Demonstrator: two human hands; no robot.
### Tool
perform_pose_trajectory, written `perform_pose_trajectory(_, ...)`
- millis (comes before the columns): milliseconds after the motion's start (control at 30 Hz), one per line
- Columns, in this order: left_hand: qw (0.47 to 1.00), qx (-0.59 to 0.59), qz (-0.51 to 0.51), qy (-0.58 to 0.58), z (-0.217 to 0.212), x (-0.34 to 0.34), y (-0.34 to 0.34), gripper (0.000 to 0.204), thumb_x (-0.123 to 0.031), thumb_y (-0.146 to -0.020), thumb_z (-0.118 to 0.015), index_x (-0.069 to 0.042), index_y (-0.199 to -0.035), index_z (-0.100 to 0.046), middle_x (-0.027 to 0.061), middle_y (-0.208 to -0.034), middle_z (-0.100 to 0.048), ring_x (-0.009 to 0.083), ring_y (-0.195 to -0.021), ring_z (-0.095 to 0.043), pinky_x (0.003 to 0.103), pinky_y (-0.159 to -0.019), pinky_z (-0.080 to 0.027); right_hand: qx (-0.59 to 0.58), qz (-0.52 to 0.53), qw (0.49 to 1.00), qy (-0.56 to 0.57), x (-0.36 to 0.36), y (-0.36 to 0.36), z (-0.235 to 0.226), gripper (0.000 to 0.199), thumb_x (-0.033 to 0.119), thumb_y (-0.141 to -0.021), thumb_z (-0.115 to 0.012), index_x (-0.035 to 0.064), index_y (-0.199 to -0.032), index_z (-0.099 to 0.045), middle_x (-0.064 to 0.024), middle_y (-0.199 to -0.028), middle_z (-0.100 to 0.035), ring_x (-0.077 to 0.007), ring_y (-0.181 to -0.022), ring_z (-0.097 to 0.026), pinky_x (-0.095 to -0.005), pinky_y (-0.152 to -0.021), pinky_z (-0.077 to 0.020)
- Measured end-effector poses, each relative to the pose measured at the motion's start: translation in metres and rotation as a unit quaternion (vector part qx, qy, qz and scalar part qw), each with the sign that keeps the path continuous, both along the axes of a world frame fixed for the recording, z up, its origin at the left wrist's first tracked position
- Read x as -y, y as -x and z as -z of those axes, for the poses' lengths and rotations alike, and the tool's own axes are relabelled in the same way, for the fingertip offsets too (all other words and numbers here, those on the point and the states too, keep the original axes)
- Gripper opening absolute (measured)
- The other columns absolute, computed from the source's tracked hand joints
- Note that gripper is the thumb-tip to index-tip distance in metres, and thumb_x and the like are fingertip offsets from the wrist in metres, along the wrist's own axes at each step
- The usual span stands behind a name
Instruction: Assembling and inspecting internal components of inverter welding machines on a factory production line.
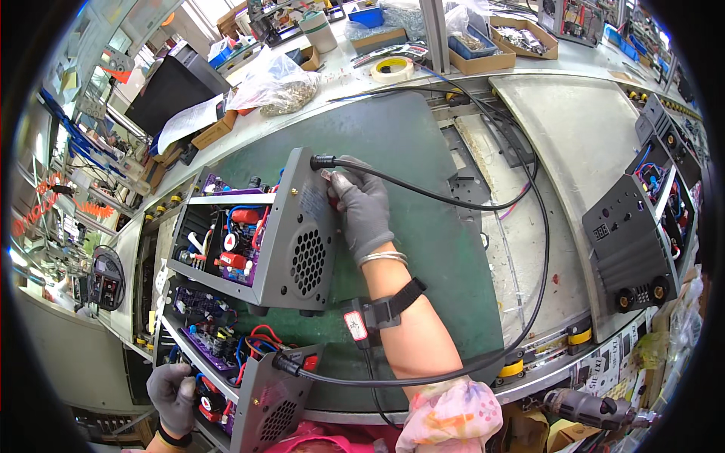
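Note:
An open grey metal-cased electrical unit (pixel 306 208) stands on the green mat (pixel 415 143), with its vented panel facing right. Circuit boards, wires and red parts show inside it. My right hand (pixel 361 204), in a grey glove, is at this panel just below the black cable gland (pixel 323 161); thumb and fingers are pinched around a small part too hidden to name. Nearer me, a second similar unit (pixel 276 396) has its own cable fitting. My left hand (pixel 174 396), gloved too, is at its left side with curled fingers; what they hold, if anything, is hidden.
A thick black cable (pixel 545 249) loops across the bench to the right. Further right stands another open unit (pixel 630 241). Tape (pixel 392 69), a plastic bag of parts (pixel 276 90) and a cardboard box (pixel 525 38) lie at the back. A power tool (pixel 589 408) is at lower right.

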State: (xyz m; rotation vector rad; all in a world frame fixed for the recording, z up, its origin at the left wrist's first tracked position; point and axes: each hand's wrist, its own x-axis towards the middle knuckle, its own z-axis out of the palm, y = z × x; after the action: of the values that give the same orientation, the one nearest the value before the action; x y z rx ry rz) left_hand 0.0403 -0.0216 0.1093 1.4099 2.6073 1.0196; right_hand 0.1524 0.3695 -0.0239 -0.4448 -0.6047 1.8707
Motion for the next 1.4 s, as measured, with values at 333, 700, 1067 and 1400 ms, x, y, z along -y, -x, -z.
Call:
perform_pose_trajectory(333,1.0,0.011,0.012,0.001,0.001,0.004,0.003,0.036,-0.031,-0.084,-0.069,0.001,-0.093,-0.057,0.0047,-0.084,-0.054,0.0103,-0.07,-0.053,0.024,-0.065,-0.043,0.031,0.024,0.999,0.028,0.005,-0.001,-0.01,0.036,-0.004,-0.084,-0.06,0.0006,-0.119,-0.055,-0.0036,-0.086,-0.061,-0.0086,-0.072,-0.057,-0.0208,-0.065,-0.0486)
perform_pose_trajectory(700,1.0,0.019,0.005,0.008,0.001,0.005,0.003,0.032,-0.028,-0.085,-0.069,0.001,-0.094,-0.057,0.0041,-0.084,-0.054,0.0098,-0.069,-0.052,0.023,-0.065,-0.042,0.096,0.101,0.99,-0.036,0.007,0.01,-0.008,0.032,0.002,-0.085,-0.062,0.0009,-0.117,-0.056,-0.0038,-0.094,-0.062,-0.0078,-0.076,-0.056,-0.0223,-0.064,-0.047)
perform_pose_trajectory(1067,1.0,0.002,0.025,-0.016,0.003,0.003,0.003,0.03,-0.026,-0.084,-0.07,0.001,-0.092,-0.059,0.0039,-0.078,-0.054,0.01,-0.064,-0.051,0.024,-0.06,-0.042,0.429,0.104,0.891,-0.106,0.005,-0.005,0.008,0.053,0.013,-0.079,-0.067,0.0014,-0.125,-0.043,-0.0201,-0.099,-0.057,-0.0365,-0.084,-0.06,-0.0442,-0.075,-0.0497)
perform_pose_trajectory(1400,0.99,0.002,0.136,-0.038,-0.006,0.001,0.01,0.026,-0.022,-0.079,-0.072,-0.002,-0.094,-0.064,0.0059,-0.07,-0.061,0.0177,-0.059,-0.057,0.029,-0.055,-0.044,0.503,0.122,0.832,-0.201,0.071,-0.041,0.019,0.046,0.013,-0.078,-0.068,0.0044,-0.12,-0.053,-0.0185,-0.117,-0.052,-0.0342,-0.101,-0.056,-0.0396,-0.089,-0.0475)
